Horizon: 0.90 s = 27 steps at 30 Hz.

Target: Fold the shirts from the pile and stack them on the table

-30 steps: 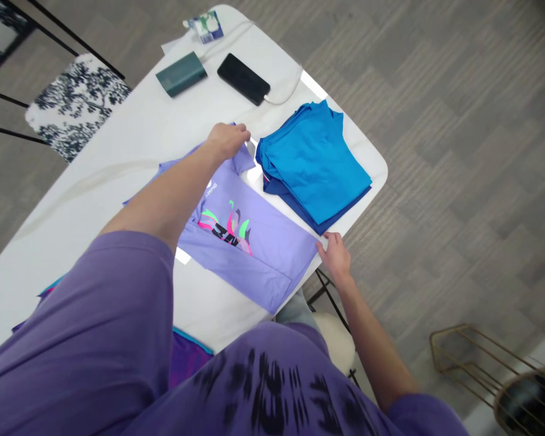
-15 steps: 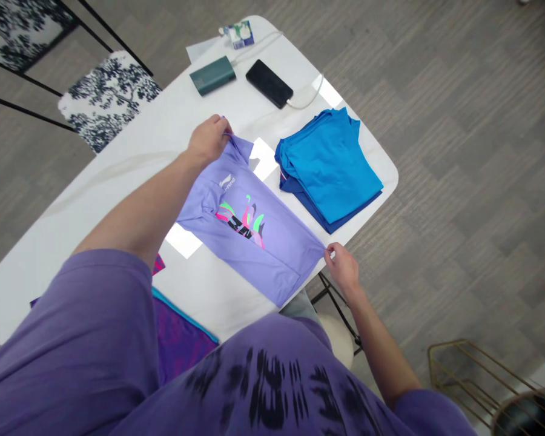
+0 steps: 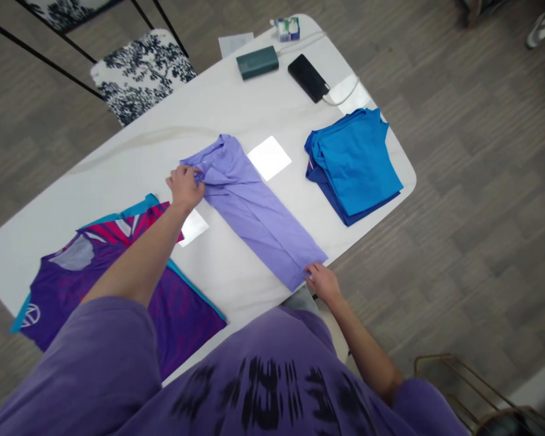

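A lavender T-shirt [image 3: 263, 212] lies folded into a long strip across the white table [image 3: 131, 169], its printed front now hidden inside. My left hand [image 3: 186, 186] is closed on the shirt's sleeve end, near the collar. At the opposite end, my right hand [image 3: 322, 281] pinches the hem close to the table's front edge. Left of the shirt, a purple, red and teal jersey [image 3: 181, 315] is spread out, partly covered by my left arm. To the right sits a stack of folded blue shirts [image 3: 356, 163], bright blue on top and darker blue beneath.
Towards the far end of the table are a dark green power bank [image 3: 258, 62], a black phone [image 3: 309, 77] with a white cable, and a small carton [image 3: 287, 28]. A patterned chair [image 3: 143, 75] stands beyond the table. A wire rack [image 3: 454, 375] is at lower right.
My left hand has brought the shirt's far side over towards me, covering the print and narrowing the shirt. My right hand has moved slightly left and down with the hem. The view has shifted.
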### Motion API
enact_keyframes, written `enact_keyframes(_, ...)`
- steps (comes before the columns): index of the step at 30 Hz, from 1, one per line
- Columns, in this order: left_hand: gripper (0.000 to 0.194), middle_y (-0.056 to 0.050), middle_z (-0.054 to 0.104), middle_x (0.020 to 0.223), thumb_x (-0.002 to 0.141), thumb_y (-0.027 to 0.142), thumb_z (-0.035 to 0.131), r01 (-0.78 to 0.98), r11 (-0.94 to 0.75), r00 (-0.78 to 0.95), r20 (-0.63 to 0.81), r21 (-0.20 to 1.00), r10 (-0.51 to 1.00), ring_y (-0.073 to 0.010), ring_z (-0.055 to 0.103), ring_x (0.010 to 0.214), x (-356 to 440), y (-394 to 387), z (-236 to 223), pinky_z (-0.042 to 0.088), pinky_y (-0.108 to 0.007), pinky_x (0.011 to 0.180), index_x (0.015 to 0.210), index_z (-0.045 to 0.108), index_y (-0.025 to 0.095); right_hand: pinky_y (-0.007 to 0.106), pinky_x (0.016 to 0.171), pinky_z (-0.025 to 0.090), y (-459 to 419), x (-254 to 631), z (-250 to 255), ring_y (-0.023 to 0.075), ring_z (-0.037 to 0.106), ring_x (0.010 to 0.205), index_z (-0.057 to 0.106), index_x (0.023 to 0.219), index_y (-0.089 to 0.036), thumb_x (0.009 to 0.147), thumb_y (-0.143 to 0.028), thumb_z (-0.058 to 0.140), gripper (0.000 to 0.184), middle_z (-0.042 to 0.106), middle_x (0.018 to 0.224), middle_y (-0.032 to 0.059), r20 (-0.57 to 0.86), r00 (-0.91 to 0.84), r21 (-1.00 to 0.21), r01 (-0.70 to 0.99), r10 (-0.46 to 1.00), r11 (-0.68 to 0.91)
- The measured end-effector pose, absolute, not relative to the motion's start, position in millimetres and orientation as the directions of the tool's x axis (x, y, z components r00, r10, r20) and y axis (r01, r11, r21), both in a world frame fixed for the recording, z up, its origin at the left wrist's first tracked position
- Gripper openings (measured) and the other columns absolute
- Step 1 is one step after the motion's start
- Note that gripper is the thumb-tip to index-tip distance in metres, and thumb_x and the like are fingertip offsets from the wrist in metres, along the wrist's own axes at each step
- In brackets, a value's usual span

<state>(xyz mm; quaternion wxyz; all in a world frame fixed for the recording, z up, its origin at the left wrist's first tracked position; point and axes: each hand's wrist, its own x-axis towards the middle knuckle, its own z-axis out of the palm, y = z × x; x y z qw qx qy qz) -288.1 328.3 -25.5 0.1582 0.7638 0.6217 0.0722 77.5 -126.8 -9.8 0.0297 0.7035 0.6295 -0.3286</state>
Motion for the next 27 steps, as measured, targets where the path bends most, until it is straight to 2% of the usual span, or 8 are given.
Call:
enact_keyframes(3,0.045,-0.02,0.056,0.156,0.103,0.034,0.054,0.9,-0.25,0.278,-0.027,0.357,0.96,-0.0425,0.045,0.148,-270,290,-17,0.03,-0.066,0.125,0.145,0.063,0.02,0.033,0.097,0.052,-118,66,-12,0.0237,0.069,0.11,0.071,0.123,-0.026,0.111,-0.036,0.059,0.019,0.074,0.119,0.0078,-0.481,0.013,-0.357,0.91,0.877,-0.209)
enact_keyframes(6,0.061,-0.017,0.047,0.169,0.105,0.052,0.055,0.828,-0.399,0.456,-0.06,0.395,0.888,-0.0418,0.038,0.157,-232,259,-16,0.021,-0.062,0.13,0.16,0.054,0.025,0.036,0.104,0.053,-100,63,-11,0.0255,0.067,0.119,0.064,0.14,-0.025,0.113,-0.037,0.054,0.031,0.069,0.134,0.0107,-0.419,0.078,-0.356,0.902,0.905,-0.243)
enact_keyframes(8,0.087,-0.017,0.034,0.179,0.098,0.069,0.063,0.817,-0.438,0.521,-0.154,0.377,0.839,-0.0448,0.027,0.164,-210,245,-22,0.015,-0.063,0.132,0.17,0.043,0.025,0.037,0.106,0.054,-87,63,-14,0.027,0.066,0.124,0.056,0.154,-0.025,0.11,-0.035,0.059,0.045,0.063,0.146,0.013,-0.422,0.106,-0.358,0.893,0.9,-0.273)
enact_keyframes(11,0.122,-0.02,0.011,0.186,0.085,0.085,0.069,0.858,-0.394,0.495,-0.326,0.33,0.805,-0.0499,0.005,0.17,-192,236,-37,0.006,-0.069,0.132,0.179,0.025,0.02,0.038,0.109,0.055,-76,62,-20,0.0282,0.067,0.127,0.044,0.167,-0.026,0.104,-0.032,0.07,0.068,0.053,0.156,0.0147,-0.469,0.103,-0.37,0.879,0.877,-0.301)
enact_keyframes(14,0.134,-0.022,0.004,0.187,0.079,0.088,0.072,0.886,-0.338,0.444,-0.371,0.316,0.816,-0.0527,-0.008,0.17,-189,230,-37,-0.001,-0.074,0.13,0.18,0.021,0.017,0.039,0.111,0.055,-75,59,-21,0.0288,0.068,0.125,0.039,0.171,-0.028,0.1,-0.029,0.074,0.079,0.05,0.156,0.0153,-0.501,0.101,-0.361,0.878,0.859,-0.314)
enact_keyframes(17,0.12,-0.024,0.014,0.185,0.085,0.078,0.073,0.87,-0.36,0.457,-0.28,0.336,0.844,-0.0505,0.002,0.17,-189,205,-18,0.002,-0.069,0.133,0.177,0.029,0.015,0.039,0.11,0.055,-80,54,-16,0.029,0.07,0.123,0.038,0.172,-0.029,0.1,-0.029,0.075,0.081,0.049,0.157,0.0156,-0.516,0.111,-0.333,0.888,0.849,-0.318)
enact_keyframes(21,0.085,-0.02,0.038,0.176,0.095,0.052,0.071,0.835,-0.396,0.491,-0.192,0.381,0.85,-0.0417,0.034,0.161,-191,124,7,0.02,-0.058,0.133,0.169,0.044,0.021,0.039,0.107,0.055,-82,52,-7,0.029,0.07,0.12,0.035,0.173,-0.028,0.101,-0.032,0.073,0.082,0.048,0.159,0.0175,-0.552,0.099,-0.293,0.907,0.828,-0.304)
enact_keyframes(27,0.046,-0.015,0.065,0.145,0.104,0.042,0.062,0.893,-0.168,0.363,-0.447,0.419,0.817,-0.0326,0.059,0.137,-191,-24,13,0.039,-0.049,0.118,0.147,0.062,0.026,0.036,0.101,0.055,-83,68,2,0.0301,0.069,0.121,0.024,0.176,-0.023,0.102,-0.038,0.071,0.088,0.051,0.159,0.0199,-0.593,-0.002,-0.28,0.938,0.805,-0.204)
